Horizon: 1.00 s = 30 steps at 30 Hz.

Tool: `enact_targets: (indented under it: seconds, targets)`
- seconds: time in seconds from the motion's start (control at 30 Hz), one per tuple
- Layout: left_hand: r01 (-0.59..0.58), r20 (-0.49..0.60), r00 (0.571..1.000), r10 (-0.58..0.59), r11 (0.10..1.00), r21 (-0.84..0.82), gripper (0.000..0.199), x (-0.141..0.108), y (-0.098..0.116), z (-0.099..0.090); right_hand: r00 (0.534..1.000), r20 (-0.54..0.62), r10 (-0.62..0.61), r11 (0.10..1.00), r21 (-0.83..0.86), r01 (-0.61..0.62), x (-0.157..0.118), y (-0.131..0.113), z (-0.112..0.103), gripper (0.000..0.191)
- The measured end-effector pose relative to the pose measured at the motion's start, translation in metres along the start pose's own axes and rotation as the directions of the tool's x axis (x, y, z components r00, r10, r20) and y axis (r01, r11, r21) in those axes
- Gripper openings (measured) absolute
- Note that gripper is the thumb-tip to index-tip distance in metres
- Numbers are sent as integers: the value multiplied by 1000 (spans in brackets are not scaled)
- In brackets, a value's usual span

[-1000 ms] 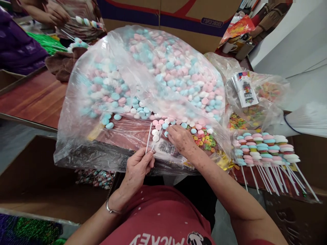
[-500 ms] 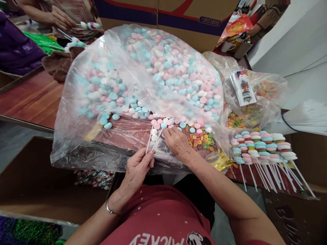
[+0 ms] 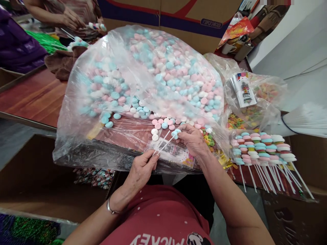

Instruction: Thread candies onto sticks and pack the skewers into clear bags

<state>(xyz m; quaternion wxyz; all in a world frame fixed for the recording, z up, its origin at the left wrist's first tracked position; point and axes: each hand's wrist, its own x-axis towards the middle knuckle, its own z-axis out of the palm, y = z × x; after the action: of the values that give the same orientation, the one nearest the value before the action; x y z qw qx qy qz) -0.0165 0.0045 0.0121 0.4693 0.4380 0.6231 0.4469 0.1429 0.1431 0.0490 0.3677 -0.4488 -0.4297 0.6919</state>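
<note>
My left hand [image 3: 142, 167] pinches two white candy sticks [image 3: 164, 144] by their lower ends, pointing up and right. With thumb and fingers, my right hand [image 3: 192, 139] grips a light-blue marshmallow [image 3: 175, 134] at the tip of one stick. Close by on the table lie loose pink, white and blue marshmallows [image 3: 157, 126]. Beneath the hands is a clear printed wrapper [image 3: 176, 154]. Some ring-shaped gummies [image 3: 208, 139] show just right of my right hand, which partly covers them.
A large clear bag [image 3: 143, 71] of marshmallows fills the middle. Finished skewers [image 3: 260, 149] lie in a row at right, near printed packets [image 3: 244, 90] and a bundle of white sticks [image 3: 306, 117]. An open carton [image 3: 51, 177] stands at lower left. A co-worker's hand [image 3: 73, 18] holds a skewer.
My right hand has moved right from the loose marshmallows and now grips a blue one at a stick's tip. The sticks in my left hand have tilted to the right.
</note>
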Motion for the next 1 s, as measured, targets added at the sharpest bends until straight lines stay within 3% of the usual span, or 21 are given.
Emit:
enact_targets:
  seconds: [0.3, 0.63, 0.73, 0.83, 1.0]
  targets:
    - [-3, 11, 1000, 3, 1000, 27, 34, 2, 0, 1, 1000, 3, -7, 1000, 13, 7, 2, -3, -3, 28]
    - [-8, -34, 999, 6, 999, -48, 27, 2, -4, 2, 971, 181, -157, 968, -168, 188, -4, 5, -12, 27]
    - [-14, -48, 999, 11, 997, -73, 27, 0, -4, 4, 944, 201, -262, 893, -321, 316, -8, 9, -15, 27]
    - [-15, -57, 998, 10, 995, -95, 27, -2, -2, 5, 899, 251, -358, 756, -487, 437, -13, 13, -18, 25]
    - [1, -71, 997, -12, 988, -152, 26, -5, -8, 9, 833, 294, -469, 595, -591, 544, -22, 25, -16, 27]
